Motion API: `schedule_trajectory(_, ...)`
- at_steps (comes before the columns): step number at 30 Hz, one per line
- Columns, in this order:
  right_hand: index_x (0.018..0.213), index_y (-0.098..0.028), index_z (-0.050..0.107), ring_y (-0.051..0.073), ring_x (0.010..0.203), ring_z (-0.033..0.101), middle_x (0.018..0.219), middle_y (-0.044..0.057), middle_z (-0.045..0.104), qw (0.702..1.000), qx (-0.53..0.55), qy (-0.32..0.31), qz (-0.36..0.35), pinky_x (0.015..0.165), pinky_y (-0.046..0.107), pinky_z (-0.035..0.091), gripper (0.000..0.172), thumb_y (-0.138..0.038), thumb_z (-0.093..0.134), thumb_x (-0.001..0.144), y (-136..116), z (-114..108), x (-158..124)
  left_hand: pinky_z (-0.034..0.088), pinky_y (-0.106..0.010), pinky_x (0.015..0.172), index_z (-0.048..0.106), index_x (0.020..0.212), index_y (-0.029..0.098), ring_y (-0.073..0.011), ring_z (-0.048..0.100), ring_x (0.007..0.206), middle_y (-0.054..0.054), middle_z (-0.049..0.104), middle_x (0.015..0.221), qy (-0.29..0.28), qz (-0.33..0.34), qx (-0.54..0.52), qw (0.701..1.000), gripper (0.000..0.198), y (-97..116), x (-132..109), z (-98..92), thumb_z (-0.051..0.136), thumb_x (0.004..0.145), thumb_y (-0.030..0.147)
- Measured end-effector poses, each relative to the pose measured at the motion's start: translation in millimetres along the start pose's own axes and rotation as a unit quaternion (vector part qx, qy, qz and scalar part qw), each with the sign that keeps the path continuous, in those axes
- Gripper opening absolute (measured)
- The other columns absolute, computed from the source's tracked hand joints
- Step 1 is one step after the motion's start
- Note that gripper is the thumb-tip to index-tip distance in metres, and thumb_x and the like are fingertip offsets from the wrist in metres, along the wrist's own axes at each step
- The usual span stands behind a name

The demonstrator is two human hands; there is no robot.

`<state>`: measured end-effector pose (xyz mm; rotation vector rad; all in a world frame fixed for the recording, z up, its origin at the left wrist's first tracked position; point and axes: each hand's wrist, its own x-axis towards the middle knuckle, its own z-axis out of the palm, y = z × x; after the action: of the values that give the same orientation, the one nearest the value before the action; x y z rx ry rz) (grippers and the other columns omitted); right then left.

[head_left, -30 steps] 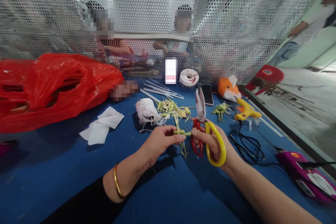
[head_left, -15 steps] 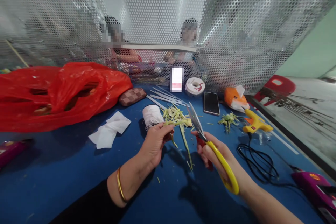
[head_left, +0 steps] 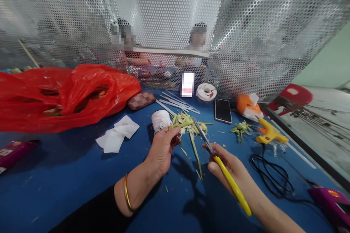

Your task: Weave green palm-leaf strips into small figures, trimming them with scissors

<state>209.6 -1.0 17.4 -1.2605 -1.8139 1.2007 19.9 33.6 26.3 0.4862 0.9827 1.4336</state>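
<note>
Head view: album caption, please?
Left hand pinching a green plant piece, right hand holding yellow-handled scissors, above a blue table.

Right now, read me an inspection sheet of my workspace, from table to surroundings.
Surface: blue table, littered with green scraps.
Job's things: green stem and scissors, both held.
Clutter: tissue, red bag, pouch, string, spool, phone, orange pack.
Hands: left hand pinches the green stem; right hand grips the scissors.
Cables: black cable, looped near the glue gun, running toward the right-hand purple box.
Surroundings: perforated sheet, two people beyond it; red chair at right.
</note>
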Motion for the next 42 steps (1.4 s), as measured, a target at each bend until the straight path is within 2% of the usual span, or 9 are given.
schedule_trajectory(4, 0.110, -0.020, 0.051, 0.015, 0.064, 0.037, 0.070, -0.003, 0.041, 1.000, -0.013, -0.001, 0.006, 0.058, 0.026, 0.032, 0.047, -0.059, 0.055, 0.084, 3.6, -0.9, -1.0, 0.041, -0.021, 0.057, 0.066, 0.071, 0.013, -0.0084, 0.052, 0.059, 0.002, 0.060, 0.064, 0.011, 0.006, -0.019, 1.000, 0.023, 2.1, -0.8, 1.7, 0.081, 0.058, 0.025)
schedule_trajectory(9, 0.112, -0.020, 0.052, 0.015, 0.063, 0.037, 0.071, -0.003, 0.044, 0.999, -0.008, -0.040, 0.004, 0.056, 0.025, 0.031, 0.050, -0.060, 0.058, 0.082, 0.0, 1.6, -4.5, 0.040, -0.021, 0.058, 0.066, 0.070, 0.013, -0.0085, 0.052, 0.059, 0.002, 0.061, 0.064, -0.012, -0.001, 0.010, 1.000, 0.021, -3.4, -2.0, 0.1, 0.079, 0.060, 0.026)
schedule_trajectory(16, 0.110, -0.022, 0.057, 0.016, 0.063, 0.043, 0.072, -0.001, 0.054, 1.000, -0.001, -0.014, 0.012, 0.057, 0.025, 0.034, 0.047, -0.056, 0.064, 0.079, -2.4, 3.3, -5.6, 0.042, -0.019, 0.060, 0.068, 0.071, 0.014, -0.0081, 0.055, 0.060, 0.002, 0.065, 0.065, -0.057, -0.044, 0.023, 0.997, 0.015, -11.0, -8.0, 1.8, 0.075, 0.062, 0.023)
schedule_trajectory(24, 0.109, -0.021, 0.053, 0.015, 0.065, 0.037, 0.076, -0.001, 0.049, 0.999, 0.000, -0.036, 0.038, 0.059, 0.026, 0.031, 0.045, -0.058, 0.057, 0.084, -3.8, 4.2, -5.6, 0.042, -0.020, 0.057, 0.068, 0.070, 0.014, -0.0083, 0.056, 0.058, 0.002, 0.065, 0.063, -0.086, -0.057, 0.011, 0.995, 0.011, -9.7, -10.7, 2.7, 0.074, 0.066, 0.022)
schedule_trajectory(32, 0.103, -0.019, 0.054, 0.013, 0.063, 0.028, 0.070, -0.004, 0.036, 0.998, 0.005, -0.042, 0.053, 0.055, 0.025, 0.025, 0.044, -0.060, 0.051, 0.087, -0.9, 5.1, -5.0, 0.040, -0.020, 0.058, 0.068, 0.071, 0.014, -0.0080, 0.053, 0.058, 0.002, 0.063, 0.063, -0.074, -0.039, 0.035, 0.996, 0.015, -11.8, -8.0, 2.1, 0.076, 0.064, 0.024)
schedule_trajectory(42, 0.092, -0.018, 0.056, 0.012, 0.060, 0.030, 0.067, -0.005, 0.035, 0.998, 0.012, -0.027, 0.046, 0.052, 0.024, 0.026, 0.038, -0.056, 0.053, 0.087, 0.0, 7.4, -4.6, 0.039, -0.021, 0.060, 0.067, 0.070, 0.014, -0.0080, 0.051, 0.060, 0.003, 0.060, 0.064, -0.066, -0.044, 0.048, 0.996, 0.018, -13.2, -6.1, -0.6, 0.077, 0.063, 0.027)
